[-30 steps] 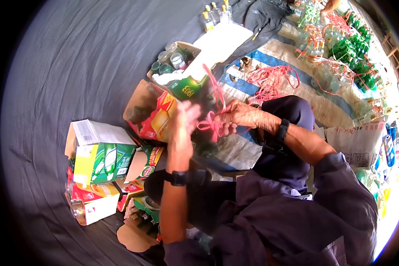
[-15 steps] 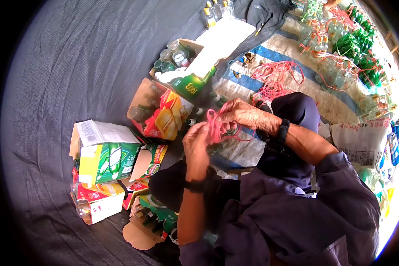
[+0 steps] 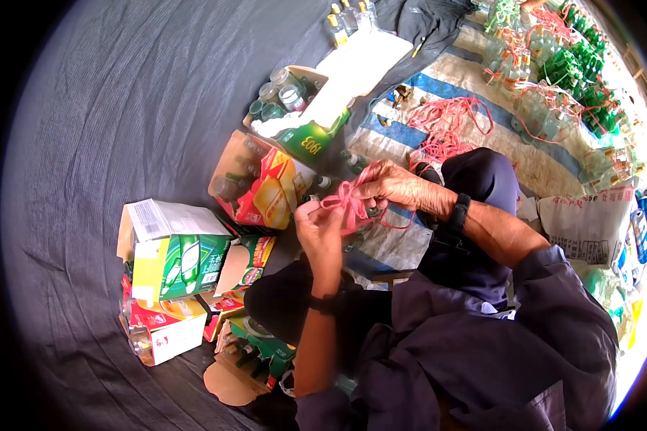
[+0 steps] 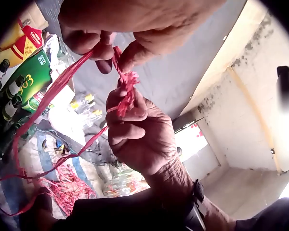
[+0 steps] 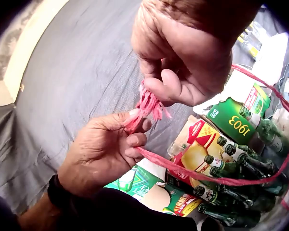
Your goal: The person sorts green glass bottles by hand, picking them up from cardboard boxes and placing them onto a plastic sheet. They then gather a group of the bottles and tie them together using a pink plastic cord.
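Note:
Both hands meet over a looped bunch of pink plastic twine, in front of the seated person's knees. My left hand pinches the lower-left side of the bunch between thumb and fingers. Opposite it, my right hand grips the upper-right side; its curled fingers show in the left wrist view. The gathered strands run between the two hands in the right wrist view. A long loose twine end trails away from the left hand. Below the hands stand several green glass bottles, close together.
Opened cartons surround the left side: a red and yellow one, a green one with glass jars, and another green one. A pink twine heap lies on the striped sheet. Bundled bottles stand far right.
The left hand, raised and blurred away from the twine a second ago, has come in and taken hold of the bunch. The right hand has kept its grip, and the loops now spread between both hands.

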Available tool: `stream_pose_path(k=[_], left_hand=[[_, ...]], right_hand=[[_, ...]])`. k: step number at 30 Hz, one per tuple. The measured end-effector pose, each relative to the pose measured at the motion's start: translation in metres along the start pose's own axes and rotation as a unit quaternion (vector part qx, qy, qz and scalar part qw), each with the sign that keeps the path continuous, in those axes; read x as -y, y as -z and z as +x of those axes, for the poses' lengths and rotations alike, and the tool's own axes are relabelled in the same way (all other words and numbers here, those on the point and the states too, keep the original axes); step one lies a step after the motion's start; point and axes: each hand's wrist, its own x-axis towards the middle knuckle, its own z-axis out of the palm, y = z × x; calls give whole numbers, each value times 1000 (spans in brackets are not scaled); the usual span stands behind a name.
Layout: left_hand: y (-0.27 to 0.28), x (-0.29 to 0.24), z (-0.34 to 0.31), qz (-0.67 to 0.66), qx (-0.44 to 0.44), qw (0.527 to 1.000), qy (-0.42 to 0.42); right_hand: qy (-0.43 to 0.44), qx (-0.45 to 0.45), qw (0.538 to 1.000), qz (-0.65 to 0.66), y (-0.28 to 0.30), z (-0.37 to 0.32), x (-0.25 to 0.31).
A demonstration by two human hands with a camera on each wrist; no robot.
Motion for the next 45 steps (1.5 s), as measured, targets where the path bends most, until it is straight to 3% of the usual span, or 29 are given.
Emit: stream_pose_path(k=[4,10,25,30,37,43,45], left_hand=[[-4,0,-8,27,-30,998,-37],[-17,-16,-15,-15,21,999,-45],[-7,-2,-11,-61,39,997,36],[-6,-4,-13,-97,-9,992,81],[-8,-7,-12,-109,-19,992,62],[-7,-16,-12,-127,-43,988,79],[-4,-12,-10,-120,-65,988,71]], right_hand=[[-10,11,999,29,0,3,-5],[-14,37,999,34,-3,2,-7],[-10,108,993,-37,-3,-6,3],[-26,133,989,-50,-1,-2,-6],[-36,133,990,19,-11,-8,-4],[-24,115,991,-69,-9,-5,-2],[-3,154,986,-62,-5,-1,-8]])
